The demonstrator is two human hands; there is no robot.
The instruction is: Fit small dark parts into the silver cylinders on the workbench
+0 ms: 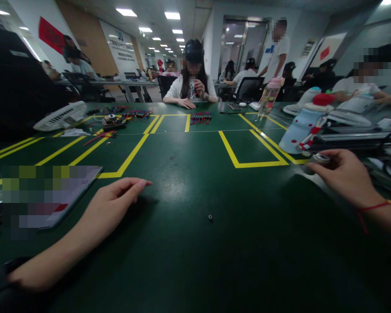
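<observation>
One short metal cylinder (319, 159) is being gripped in the head view, just past three o'clock, so handling is apparently under way. One small metal ring (210, 217) is lying loose on the bare desk (182, 269), close to six o'clock, well apart from both hands. Neither piece is touching the other, and nothing is showing as joined; how much is left, I cannot tell.

The right hand (352, 176) is holding the cylinder by its sides, thumb nearest the viewer and the other fingers (340, 157) wrapping its far side, opened only as wide as the piece. Whether its underside is touching the desk is unclear. A blue bottle (291, 130) is standing just beyond, between two and three o'clock.

At eight o'clock, the left hand (114, 200) is reaching over the desk beside a tablet (73, 198). Its fingers (137, 186) are lying loosely together, thumb against index, and are gripping nothing that shows. Wired parts (201, 117) are lying at twelve o'clock, out of reach of either grip.
</observation>
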